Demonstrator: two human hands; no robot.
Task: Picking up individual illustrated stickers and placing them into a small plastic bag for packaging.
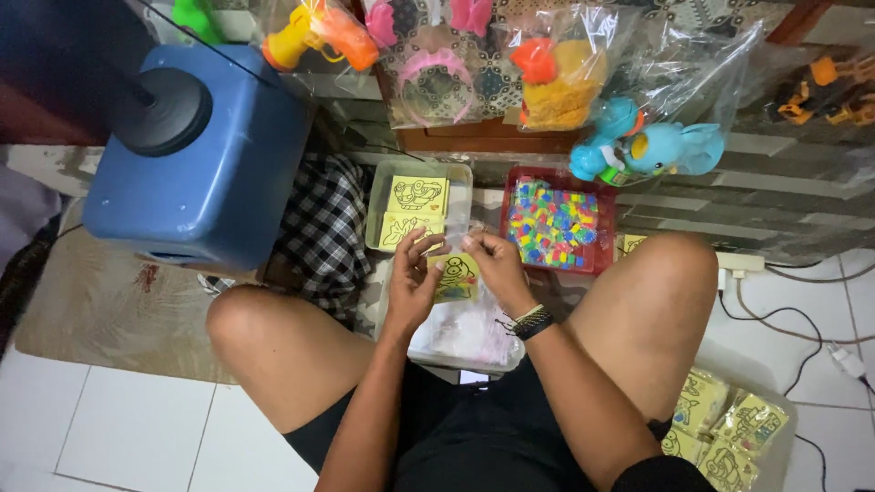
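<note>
I sit on the floor with both knees raised. My left hand point(412, 273) and my right hand point(493, 266) together hold a small clear plastic bag point(456, 239) with a yellow picture card point(458, 275) in it, each hand pinching one side near the top. Below the hands lies a clear tub point(469, 342) with more clear bags. Just beyond it, a clear tray point(375, 214) holds two more yellow picture cards point(417, 193). A red tray point(512, 205) of many small coloured packets sits to the right of that.
A blue box-shaped container point(205, 159) with a black knob stands at the left. A checked cloth point(324, 228) lies beside it. Bagged plastic toys point(565, 82) hang ahead. Packed yellow cards point(729, 428) sit by my right thigh. A power strip point(740, 264) and cables lie right.
</note>
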